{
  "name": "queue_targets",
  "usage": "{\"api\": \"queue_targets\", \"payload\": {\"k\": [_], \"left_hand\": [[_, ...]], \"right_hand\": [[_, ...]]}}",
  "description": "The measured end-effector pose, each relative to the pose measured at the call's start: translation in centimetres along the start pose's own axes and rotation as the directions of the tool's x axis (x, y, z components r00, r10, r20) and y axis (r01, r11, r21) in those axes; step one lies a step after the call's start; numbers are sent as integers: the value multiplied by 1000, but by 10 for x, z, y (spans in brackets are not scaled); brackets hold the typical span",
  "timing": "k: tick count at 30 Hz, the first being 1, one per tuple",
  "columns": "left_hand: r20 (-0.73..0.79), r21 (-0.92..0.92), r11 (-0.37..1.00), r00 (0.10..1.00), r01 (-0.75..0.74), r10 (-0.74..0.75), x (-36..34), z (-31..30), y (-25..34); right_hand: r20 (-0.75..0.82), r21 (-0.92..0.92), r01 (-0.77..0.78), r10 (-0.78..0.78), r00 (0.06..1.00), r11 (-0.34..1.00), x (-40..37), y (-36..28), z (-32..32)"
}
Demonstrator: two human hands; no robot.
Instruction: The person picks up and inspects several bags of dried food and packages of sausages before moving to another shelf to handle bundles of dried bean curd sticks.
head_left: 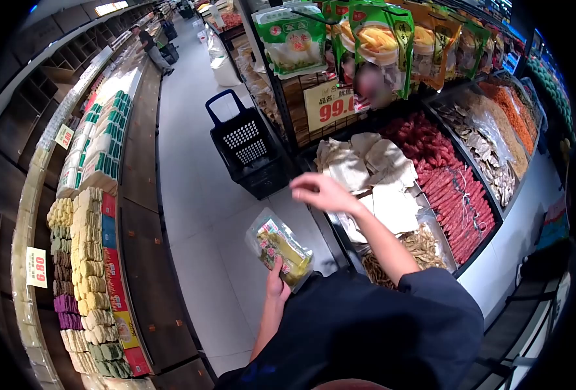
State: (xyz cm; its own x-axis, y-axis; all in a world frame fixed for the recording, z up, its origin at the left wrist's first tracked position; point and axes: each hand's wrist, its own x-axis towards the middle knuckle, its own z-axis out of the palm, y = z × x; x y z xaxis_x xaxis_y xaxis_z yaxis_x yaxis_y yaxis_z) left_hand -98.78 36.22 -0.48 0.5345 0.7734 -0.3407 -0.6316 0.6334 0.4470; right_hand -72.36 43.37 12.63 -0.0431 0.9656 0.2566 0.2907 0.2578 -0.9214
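hands (277,282) (321,192) apart, left clamped on clear packet (279,249) with yellowish-green food inside

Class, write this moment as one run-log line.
left hand: gripping packet | right hand: raised, nothing visible in it | black basket: on tiled floor

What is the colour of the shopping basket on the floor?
Black, or very dark blue; it shows best in the head view.

Shop, prob. supermkt: price tags (330,106), hanging pkgs (294,42), basket (245,140), bulk sausages (454,205).
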Motion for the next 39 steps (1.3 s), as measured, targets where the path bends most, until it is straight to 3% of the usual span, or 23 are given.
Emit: {"api": "queue_targets", "payload": {"k": [2,4,5,6,9,11,15,17,22,23,24,26,27,29,30,31,32,33,34,35,36,37,39], "left_hand": [[-23,-74,997,1000,19,-21,-5,-9,-6],[-26,-82,997,999,17,-19,-10,-12,-10],[-29,-92,996,999,16,-18,-12,-12,-11],[-31,-87,996,999,14,-17,-15,-12,-10],[6,-111,994,1000,4,-3,-16,-4,-9],[2,-80,996,999,-46,47,-19,3,-7],[10,-74,995,997,-70,71,-20,2,-9],[-37,-61,995,997,-77,75,-21,-4,-10],[-7,-32,997,998,-64,64,-22,9,-7],[-20,-7,997,997,-72,71,-23,9,-7],[-23,-8,997,997,-74,74,-24,9,-6],[-36,-21,997,997,-74,73,-22,11,-7],[-34,-26,997,997,-73,72,-20,8,-8],[9,-22,996,997,-82,83,-17,-1,-10],[9,-25,996,997,-80,80,-17,3,-11],[38,16,995,994,-103,102,-17,10,-10],[67,56,990,990,-127,123,-16,15,-11],[65,53,991,990,-125,122,-14,17,-11],[96,63,990,988,-124,118,-11,18,-12],[127,73,990,986,-123,113,-8,20,-12],[134,7,991,982,-137,135,-10,35,-11],[134,4,991,982,-137,135,-8,35,-13],[64,172,967,982,-185,177,-4,34,-17]], "right_hand": [[-139,283,-33,75,987,959,43,-4,-39],[-298,525,137,31,954,840,87,2,-71],[-371,652,220,53,927,725,100,-13,-77],[-417,816,327,94,904,476,117,-11,-79],[-391,851,389,-70,918,353,154,-3,-95],[-443,846,422,-9,896,326,163,-8,-94],[-480,808,448,-14,877,382,150,-37,-87],[-530,737,470,-16,848,486,140,-48,-86],[-666,668,632,-62,743,393,78,-109,-87],[-630,696,582,-31,776,420,59,-112,-92],[-718,612,614,27,695,499,39,-122,-88],[-778,558,646,57,626,521,1,-138,-82],[-728,599,614,30,685,514,-16,-125,-84],[-742,592,622,46,668,512,-39,-102,-67],[-700,619,579,39,713,530,-49,-99,-52],[-538,672,429,-1,843,603,-60,-82,-44],[-454,644,336,-11,891,687,-65,-69,-29],[-319,679,155,99,942,718,-72,-57,-12],[-174,579,-25,153,973,815,-79,-55,3],[-119,473,-27,95,988,880,-83,-43,23],[-2,430,-191,213,977,882,-92,-55,35],[60,149,-236,229,972,960,-99,-44,46],[-132,14,74,-72,989,997,-109,-33,71]]}}
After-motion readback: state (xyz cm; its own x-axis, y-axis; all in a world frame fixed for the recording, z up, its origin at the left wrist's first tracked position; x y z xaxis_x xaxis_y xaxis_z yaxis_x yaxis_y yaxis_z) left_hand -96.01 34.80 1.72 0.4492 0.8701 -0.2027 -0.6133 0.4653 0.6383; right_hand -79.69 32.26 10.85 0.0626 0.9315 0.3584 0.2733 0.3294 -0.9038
